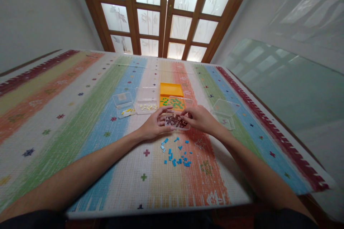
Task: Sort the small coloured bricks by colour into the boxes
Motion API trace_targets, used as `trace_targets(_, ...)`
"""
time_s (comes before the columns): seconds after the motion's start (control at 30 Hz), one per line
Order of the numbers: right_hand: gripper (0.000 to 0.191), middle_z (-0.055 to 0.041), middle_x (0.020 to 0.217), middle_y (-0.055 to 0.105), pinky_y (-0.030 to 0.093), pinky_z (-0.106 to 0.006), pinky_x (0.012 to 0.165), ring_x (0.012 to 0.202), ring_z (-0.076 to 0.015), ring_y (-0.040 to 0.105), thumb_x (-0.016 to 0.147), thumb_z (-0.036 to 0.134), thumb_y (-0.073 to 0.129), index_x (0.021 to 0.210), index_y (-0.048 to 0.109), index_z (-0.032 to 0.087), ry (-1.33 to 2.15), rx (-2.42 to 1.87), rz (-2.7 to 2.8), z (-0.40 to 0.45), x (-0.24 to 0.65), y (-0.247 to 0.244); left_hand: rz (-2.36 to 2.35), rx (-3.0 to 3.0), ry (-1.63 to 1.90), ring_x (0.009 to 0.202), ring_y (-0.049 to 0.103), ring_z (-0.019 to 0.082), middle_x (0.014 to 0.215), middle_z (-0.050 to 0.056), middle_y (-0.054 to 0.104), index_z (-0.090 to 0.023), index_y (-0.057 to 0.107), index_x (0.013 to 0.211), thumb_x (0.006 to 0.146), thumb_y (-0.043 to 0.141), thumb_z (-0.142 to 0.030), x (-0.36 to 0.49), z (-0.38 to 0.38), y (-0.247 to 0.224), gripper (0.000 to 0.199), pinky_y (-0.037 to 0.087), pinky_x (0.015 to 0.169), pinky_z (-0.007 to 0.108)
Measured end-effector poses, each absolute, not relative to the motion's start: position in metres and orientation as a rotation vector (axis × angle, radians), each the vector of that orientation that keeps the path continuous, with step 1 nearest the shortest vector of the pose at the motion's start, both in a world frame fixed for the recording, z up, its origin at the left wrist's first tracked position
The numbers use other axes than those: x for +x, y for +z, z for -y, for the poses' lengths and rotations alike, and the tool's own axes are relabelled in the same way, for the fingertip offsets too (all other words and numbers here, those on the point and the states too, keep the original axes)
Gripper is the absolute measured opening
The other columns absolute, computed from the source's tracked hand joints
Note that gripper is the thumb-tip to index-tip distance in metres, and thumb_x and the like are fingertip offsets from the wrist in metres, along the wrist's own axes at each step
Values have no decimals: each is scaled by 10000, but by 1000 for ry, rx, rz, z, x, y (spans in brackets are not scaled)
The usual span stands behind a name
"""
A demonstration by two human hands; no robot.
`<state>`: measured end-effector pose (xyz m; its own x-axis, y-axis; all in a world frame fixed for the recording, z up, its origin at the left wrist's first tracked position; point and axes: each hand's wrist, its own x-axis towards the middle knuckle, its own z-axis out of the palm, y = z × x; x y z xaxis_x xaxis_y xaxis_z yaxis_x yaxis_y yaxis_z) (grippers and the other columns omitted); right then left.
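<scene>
My left hand [154, 126] grips a small clear plastic box [175, 127] by its left side, thumb along the near edge and fingers behind. Inside lie many small brown building bricks [174, 120]. At the box's right side my right hand [201, 117] has its thumb and fingers pinched together over the brown bricks; whatever is between the fingertips is too small to tell. Scattered on the tablecloth in front of the box are several loose blue bricks [174, 161]. Just behind it, green bricks [174, 103] lie in an open orange case [171, 89].
To the left stand an open clear box [124, 107] with yellow pieces and another clear box [146, 111] with cream pieces. An open clear box [225, 120] sits to the right. A striped tablecloth [129, 182] covers the table; wooden glazed doors [163, 14] are beyond.
</scene>
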<state>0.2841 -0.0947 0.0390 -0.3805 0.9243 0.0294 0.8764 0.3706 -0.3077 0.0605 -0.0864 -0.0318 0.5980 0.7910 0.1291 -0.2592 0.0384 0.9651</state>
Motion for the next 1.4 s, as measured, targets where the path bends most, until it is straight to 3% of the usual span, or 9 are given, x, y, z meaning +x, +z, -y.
trace_targets(0.23,183,-50,689,715,329,-251,574,611,-141,592,880,184,623,870,806,174,333,-1700,2478,96,276,42,-516,1301,879,1180,659,301,1297,145,627,-231,509,1358,698,890,-186,61,85,-35,764,529,1026,515)
trace_targets(0.47,215,-9,613,646,325,-248,563,551,-114,531,914,266,591,859,776,172,311,-1520,2363,105,293,46,-523,1288,866,1175,666,297,1302,150,630,-222,492,1366,695,892,-185,60,87,-32,782,518,1046,528)
trace_targets(0.57,236,-28,724,677,374,-252,600,616,-122,559,947,325,583,938,760,170,319,-1285,2414,117,299,42,-517,1295,861,1159,672,293,1294,149,636,-220,487,1375,708,886,-197,60,87,-31,778,521,1041,532)
trace_targets(0.73,268,-101,1095,708,450,-276,677,841,-171,643,987,391,550,1043,726,196,167,-1112,2546,139,294,29,-525,1300,889,1176,663,293,1317,144,618,-225,499,1372,719,882,-202,60,87,-31,757,526,1042,523)
trace_targets(1.0,270,-113,1158,708,398,-267,602,796,-166,630,994,281,482,1102,709,183,-28,-1231,2598,144,282,23,-513,1305,911,1183,660,282,1334,134,614,-230,524,1342,692,901,-194,59,86,-33,753,524,1053,510)
trace_targets(1.13,295,-110,1071,721,365,-267,575,734,-152,605,1027,263,437,1020,715,165,-26,-1216,2635,143,281,17,-504,1319,912,1214,646,290,1343,134,619,-238,525,1351,687,904,-190,60,86,-34,766,520,1062,507)
trace_targets(1.3,290,-116,1004,697,407,-266,628,769,-154,601,1037,217,420,952,685,135,24,-1149,2642,141,284,13,-522,1374,941,1209,639,271,1546,140,459,-311,503,1400,692,902,-208,59,87,-32,819,544,1022,461)
trace_targets(1.4,286,-108,988,688,419,-267,635,756,-152,590,1036,213,414,932,672,149,8,-1164,2601,138,292,14,-545,1395,942,1081,676,219,1628,140,345,-361,455,1442,715,886,-227,58,88,-29,855,563,973,434)
